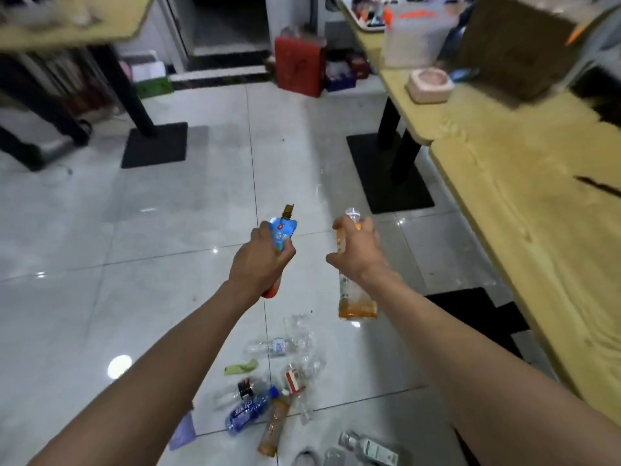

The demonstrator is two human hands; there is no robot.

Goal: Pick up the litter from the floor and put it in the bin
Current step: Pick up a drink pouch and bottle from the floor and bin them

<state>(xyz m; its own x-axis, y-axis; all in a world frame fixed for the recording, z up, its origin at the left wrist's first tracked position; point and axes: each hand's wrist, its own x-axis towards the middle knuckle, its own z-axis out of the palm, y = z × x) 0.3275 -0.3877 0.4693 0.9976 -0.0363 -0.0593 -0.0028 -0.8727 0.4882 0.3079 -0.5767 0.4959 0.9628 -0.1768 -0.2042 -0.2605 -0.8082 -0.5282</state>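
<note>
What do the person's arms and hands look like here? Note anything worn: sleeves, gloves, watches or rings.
Both forearms are bare as far as the frame shows, with no sleeves in view. The left hand and right hand wear no gloves. No watch, bracelet or ring shows on either wrist or on the visible fingers.

This looks like a small eatery or canteen-style room rather than a home. Pale wooden tables [524,183] on black pedestal bases [389,173] line the 3 o'clock side, another table [67,25] sits at 10 o'clock, glossy grey floor tiles [134,230] run throughout, and a red bin [299,67] stands by a doorway [228,25] at 12 o'clock.
</note>
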